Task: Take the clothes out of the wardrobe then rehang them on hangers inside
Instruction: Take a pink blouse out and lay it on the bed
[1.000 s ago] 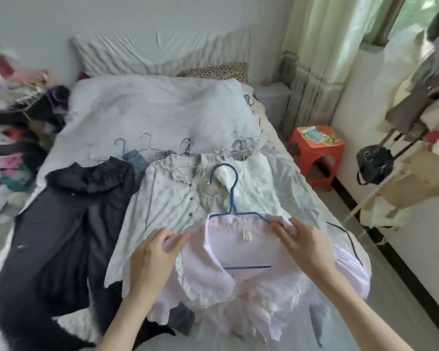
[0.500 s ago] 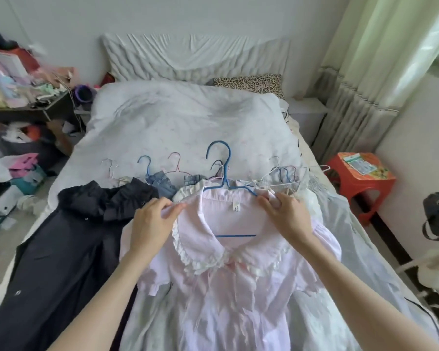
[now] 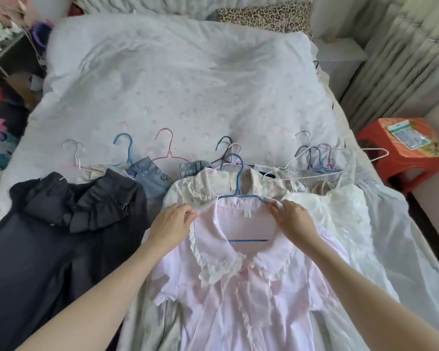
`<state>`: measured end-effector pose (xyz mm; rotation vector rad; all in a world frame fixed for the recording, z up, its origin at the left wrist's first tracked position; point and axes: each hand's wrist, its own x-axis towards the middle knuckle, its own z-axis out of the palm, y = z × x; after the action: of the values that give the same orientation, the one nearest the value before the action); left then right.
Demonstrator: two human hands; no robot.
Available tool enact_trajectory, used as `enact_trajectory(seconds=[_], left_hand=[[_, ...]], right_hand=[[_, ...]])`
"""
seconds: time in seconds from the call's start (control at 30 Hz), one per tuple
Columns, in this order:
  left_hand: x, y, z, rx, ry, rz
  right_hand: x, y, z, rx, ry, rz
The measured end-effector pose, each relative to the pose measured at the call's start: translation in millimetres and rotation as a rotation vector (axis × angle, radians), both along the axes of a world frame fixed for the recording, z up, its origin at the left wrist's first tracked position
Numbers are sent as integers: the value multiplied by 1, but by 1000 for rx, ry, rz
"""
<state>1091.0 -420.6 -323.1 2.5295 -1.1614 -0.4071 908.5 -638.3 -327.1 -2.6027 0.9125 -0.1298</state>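
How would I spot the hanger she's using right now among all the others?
Look at the bed, at the row of clothes along its near half. The blue hanger sits inside the pink blouse held by both hands; the others lie untouched.

pink dress (image 3: pixel 238 287) (lace collar), on blue hanger (image 3: pixel 238 183)

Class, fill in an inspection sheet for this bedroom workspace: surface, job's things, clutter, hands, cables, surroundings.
Surface: bed under a white quilt.
Job's things: pink blouse on a blue hanger, over a cream blouse; black garment to its left; spare hangers in a row.
Clutter: heaped items on the left.
Hands: left hand and right hand pinch the pink blouse's shoulders.
Cables: nothing seen.
Surroundings: red stool, curtain, leopard pillow.
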Motion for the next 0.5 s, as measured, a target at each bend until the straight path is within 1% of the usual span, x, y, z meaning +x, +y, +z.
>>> enact_trajectory(seconds=[0.07, 0.13, 0.17, 0.23, 0.3, 0.33, 0.43, 0.5], left_hand=[[20, -22, -10, 58, -33, -1], [39, -39, -17, 102, -63, 19], [47, -48, -21, 106, -82, 30], [64, -63, -26, 96, -132, 51], [80, -79, -33, 49, -190, 60], [86, -86, -39, 32, -209, 63], [96, -101, -62, 92, -221, 94], [94, -105, -77, 104, -234, 141]], right_hand=[[23, -20, -9, -9, -76, -20], [42, -39, -22, 125, -12, -117], [51, -46, -31, 143, -3, -134], [71, -60, -46, 110, -22, -176], [89, -77, -64, 91, -68, -223], [96, -83, -72, 91, -56, -226], [104, -94, -88, 183, -80, -278], [96, -90, -98, 199, -134, -252]])
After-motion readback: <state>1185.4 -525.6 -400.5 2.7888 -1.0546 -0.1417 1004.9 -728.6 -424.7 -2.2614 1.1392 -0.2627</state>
